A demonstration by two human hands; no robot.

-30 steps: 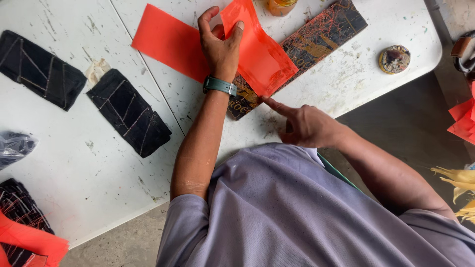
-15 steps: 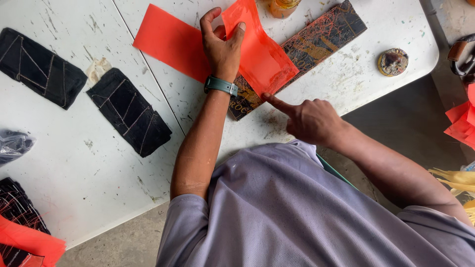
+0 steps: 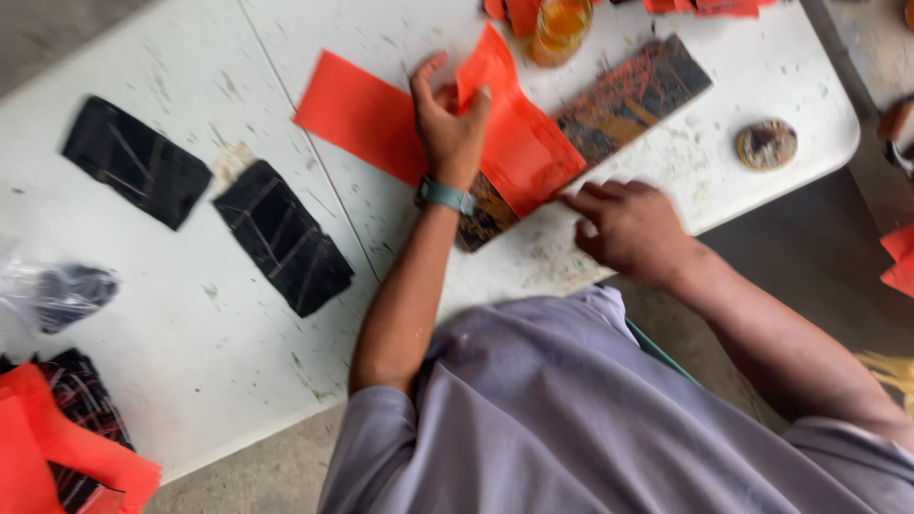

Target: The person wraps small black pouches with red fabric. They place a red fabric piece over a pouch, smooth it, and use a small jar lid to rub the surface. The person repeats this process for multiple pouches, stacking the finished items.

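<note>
Head view: left hand pinches the red sheet near its middle, thumb and fingers closed on the raised fold, wrist with a teal band. Sheet lies across the white table; its left part is flat, its right part bends up and drapes over the dark board. Right hand is loosely curled, forefinger tip at the sheet's lower corner by the board edge, touching or just beside it, hard to tell; it grips nothing.

Progress, judged: the sheet looks partly folded over the board, not yet flat or creased all the way; the corner is being lined up. Most of the fold seems left to finish.

Around: two black folded pieces lie flat on the table to the left, apart from the hands. An orange jar stands at the far edge just behind the sheet. A small round disc lies near the right table corner. More red and black pieces are stacked at lower left.
</note>
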